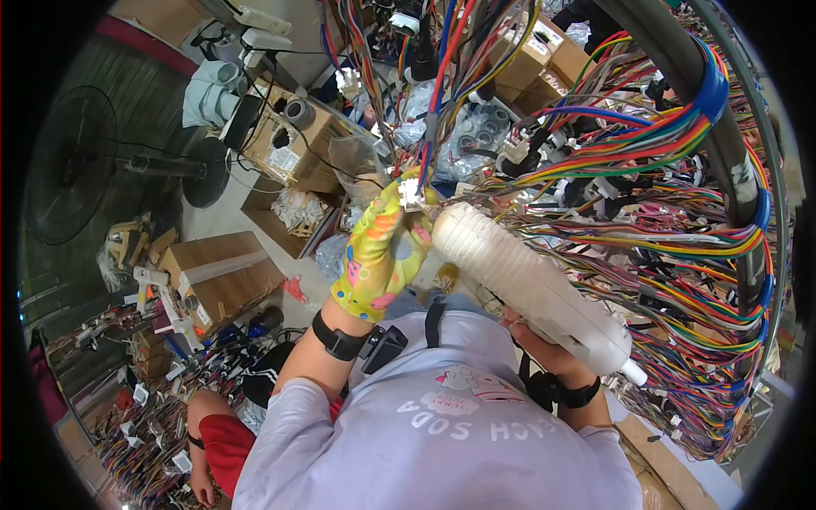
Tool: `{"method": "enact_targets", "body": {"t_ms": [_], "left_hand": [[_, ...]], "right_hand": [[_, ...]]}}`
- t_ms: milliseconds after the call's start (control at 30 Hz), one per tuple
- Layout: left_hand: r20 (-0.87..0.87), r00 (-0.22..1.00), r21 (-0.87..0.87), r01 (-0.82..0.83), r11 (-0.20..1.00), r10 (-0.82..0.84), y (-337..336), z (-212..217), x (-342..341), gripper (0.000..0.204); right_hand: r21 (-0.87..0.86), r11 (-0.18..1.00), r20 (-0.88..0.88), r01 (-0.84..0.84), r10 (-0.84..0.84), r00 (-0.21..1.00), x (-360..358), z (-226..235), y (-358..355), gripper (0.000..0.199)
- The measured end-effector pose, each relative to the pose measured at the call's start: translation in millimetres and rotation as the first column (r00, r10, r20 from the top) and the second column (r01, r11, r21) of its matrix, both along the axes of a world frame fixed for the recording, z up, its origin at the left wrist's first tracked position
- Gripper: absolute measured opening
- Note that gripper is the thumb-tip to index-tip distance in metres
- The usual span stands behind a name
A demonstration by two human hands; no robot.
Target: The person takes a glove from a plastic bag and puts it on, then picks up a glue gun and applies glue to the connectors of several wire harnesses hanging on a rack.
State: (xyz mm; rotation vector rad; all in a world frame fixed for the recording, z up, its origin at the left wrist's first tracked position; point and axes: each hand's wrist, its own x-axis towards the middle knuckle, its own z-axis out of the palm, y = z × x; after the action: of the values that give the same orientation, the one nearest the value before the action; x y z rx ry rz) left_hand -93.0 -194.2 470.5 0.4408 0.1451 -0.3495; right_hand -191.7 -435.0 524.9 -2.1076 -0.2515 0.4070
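- A black fan [81, 161] is seen at nine o'clock, with cardboard boxes [223, 276] below it toward the centre.
- The left hand [382, 251], in a yellow patterned glove, is raised at the centre; its fingers [406, 189] are pinched on a small white connector [411, 192].
- A white ribbed tool [527, 285] is gripped by the right hand [544, 340] at four o'clock, fingers clenched round its handle, its nose just beside the glove.
- Coloured wire bundles [646, 140] are strung from twelve to four o'clock.
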Motion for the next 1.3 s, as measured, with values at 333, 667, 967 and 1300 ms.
{"method": "enact_targets", "body": {"t_ms": [333, 667, 967, 1300], "left_hand": [[-0.098, 0.986, -0.195, 0.115, 0.974, -0.136, -4, 8, 1, 0.053], [-0.22, 0.957, -0.273, 0.125, 0.954, -0.188, -5, 13, 2, 0.052], [-0.111, 0.973, -0.394, 0.146, 0.908, -0.205, -6, 11, 2, 0.049], [-0.077, 0.974, -0.465, 0.155, 0.872, -0.214, -3, -1, 2, 0.043]], "right_hand": [[0.124, 0.988, 0.003, 0.091, -0.092, 0.996, 1, -3, 5, 0.033], [0.103, 0.991, -0.014, 0.085, -0.084, 0.996, 0, -5, 3, 0.033], [0.289, 0.937, -0.127, 0.197, -0.167, 0.978, 4, -1, 6, 0.041], [0.439, 0.88, -0.143, 0.18, -0.129, 0.981, 6, -3, 6, 0.036]]}}
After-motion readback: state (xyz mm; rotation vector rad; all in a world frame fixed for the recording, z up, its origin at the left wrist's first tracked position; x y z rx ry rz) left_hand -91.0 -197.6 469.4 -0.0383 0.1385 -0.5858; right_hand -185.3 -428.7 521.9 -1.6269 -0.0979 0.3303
